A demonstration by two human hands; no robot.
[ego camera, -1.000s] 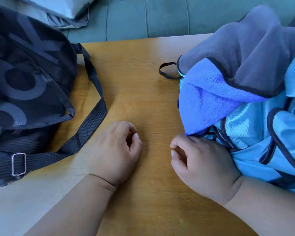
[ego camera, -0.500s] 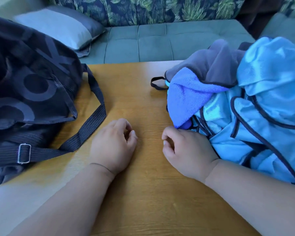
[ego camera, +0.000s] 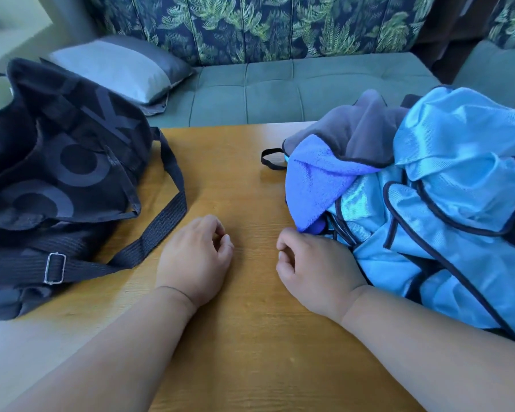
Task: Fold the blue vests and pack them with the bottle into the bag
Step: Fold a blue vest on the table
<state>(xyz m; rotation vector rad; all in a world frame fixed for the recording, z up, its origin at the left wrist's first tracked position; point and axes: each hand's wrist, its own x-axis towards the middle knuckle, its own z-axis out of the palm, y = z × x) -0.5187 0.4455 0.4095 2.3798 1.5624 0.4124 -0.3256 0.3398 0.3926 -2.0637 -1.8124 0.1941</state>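
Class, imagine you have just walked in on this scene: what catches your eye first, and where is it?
The shiny heap of blue vests on the right side of the wooden table stands out first. Opposite it, on the left, slumps a big dark bag with pale lettering. Between them the left hand and right hand rest loosely curled on the tabletop, holding nothing.

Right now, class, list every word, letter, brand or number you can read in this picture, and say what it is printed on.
"K": large grey letter on the black bag.
"O": grey ring shapes below it on the same bag, probably letters; the full word is folded out of sight.
Blue vests: no text visible.
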